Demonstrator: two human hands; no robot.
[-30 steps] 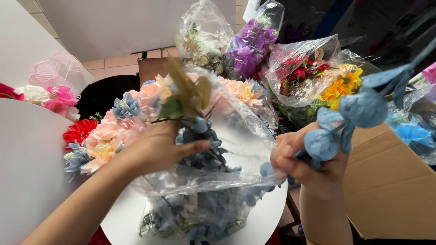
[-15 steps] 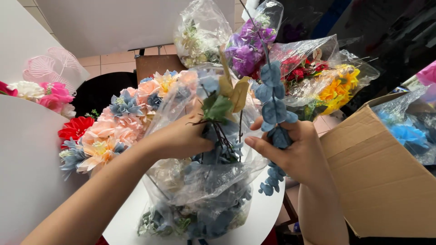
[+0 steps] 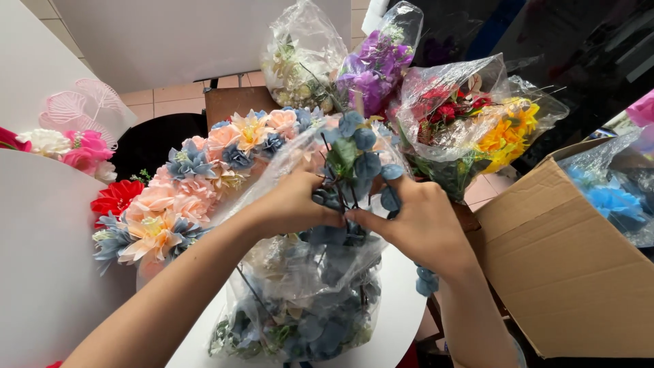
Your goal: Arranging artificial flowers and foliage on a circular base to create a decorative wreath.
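Left hand (image 3: 296,204) grip: pinching clear plastic bag of dusty-blue artificial foliage (image 3: 306,300) on white round table (image 3: 398,300) | right hand (image 3: 419,221) grip: pinching blue leafy stem (image 3: 361,153), now lowered among bagged stems, earlier held apart | beyond: peach-and-blue flower garland (image 3: 204,184), brown cardboard box (image 3: 565,272)

bright even daylight, soft shadows, plastic glare, sharp focus

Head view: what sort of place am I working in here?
Probably a craft or floral workspace for artificial flowers. Both hands, left hand and right hand, meet on blue leaf sprigs above a clear plastic bag. Plastic-wrapped bouquets, a peach-and-blue flower garland and a cardboard box surround them.
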